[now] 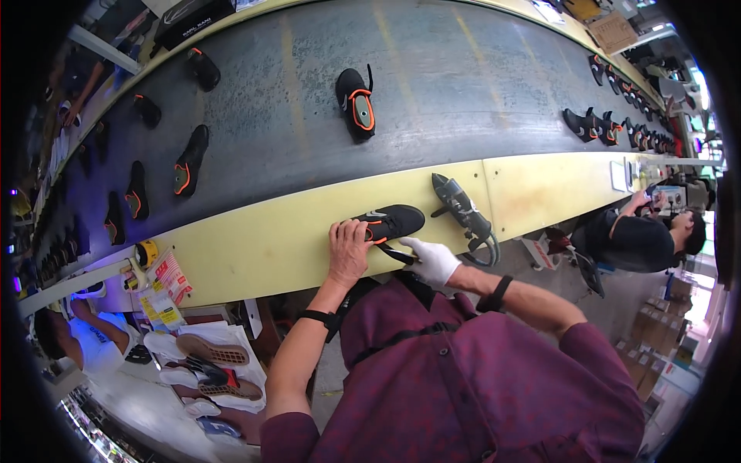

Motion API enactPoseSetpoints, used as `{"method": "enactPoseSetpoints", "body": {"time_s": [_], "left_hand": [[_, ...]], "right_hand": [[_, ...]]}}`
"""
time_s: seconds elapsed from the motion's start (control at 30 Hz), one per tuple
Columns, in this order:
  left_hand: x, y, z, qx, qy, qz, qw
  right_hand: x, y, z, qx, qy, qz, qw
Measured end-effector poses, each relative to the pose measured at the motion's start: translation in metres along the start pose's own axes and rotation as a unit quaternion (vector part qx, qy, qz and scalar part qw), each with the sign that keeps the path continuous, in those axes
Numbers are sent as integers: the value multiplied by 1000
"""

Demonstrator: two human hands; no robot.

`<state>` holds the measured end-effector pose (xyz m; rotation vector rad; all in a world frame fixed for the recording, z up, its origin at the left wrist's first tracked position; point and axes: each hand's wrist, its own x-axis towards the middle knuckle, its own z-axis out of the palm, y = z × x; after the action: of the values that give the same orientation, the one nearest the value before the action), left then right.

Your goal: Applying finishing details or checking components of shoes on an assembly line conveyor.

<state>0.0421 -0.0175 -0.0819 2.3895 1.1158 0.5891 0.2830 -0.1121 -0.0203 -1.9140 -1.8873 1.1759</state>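
Note:
A black shoe (397,221) with orange collar trim lies on its side on the pale yellow ledge, toe to the right. My left hand (350,247), bare, is closed over the heel end of the shoe. My right hand (434,261), in a white glove, pinches a black strap-like strip (397,254) just below the shoe. I cannot tell whether this strip is joined to the shoe. Right of the shoe, a dark object with a grey loop (463,208) lies across the ledge, apart from both hands.
Beyond the ledge runs a dark conveyor belt (432,116), with a strapped black shoe (360,106) and several more at left and far right. A yellow tape roll (147,253) sits left. Other shoes (212,349) lie lower left. A co-worker (637,241) sits at right.

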Motion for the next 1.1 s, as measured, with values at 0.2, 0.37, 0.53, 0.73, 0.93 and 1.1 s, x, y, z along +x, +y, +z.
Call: {"method": "enactPoseSetpoints", "body": {"time_s": [0.2, 0.37, 0.53, 0.73, 0.93, 1.1], "left_hand": [[-5, 2, 8, -3, 12, -8, 1000], [6, 11, -1, -54, 21, -8, 998], [-1, 4, 8, -44, 38, -31, 998], [4, 10, 16, -38, 70, -70, 994], [-1, 12, 15, -35, 68, -85, 993], [8, 19, 11, -34, 42, -72, 996]], "right_hand": [[65, -20, 14, 185, 186, -6, 965], [100, -10, 5, 219, 119, 85, 965], [129, -16, 6, 189, 59, 137, 971], [169, -7, 2, 87, -61, 169, 980], [202, -30, -3, -35, -219, 245, 944], [215, 11, 21, -185, -174, 94, 963]]}}
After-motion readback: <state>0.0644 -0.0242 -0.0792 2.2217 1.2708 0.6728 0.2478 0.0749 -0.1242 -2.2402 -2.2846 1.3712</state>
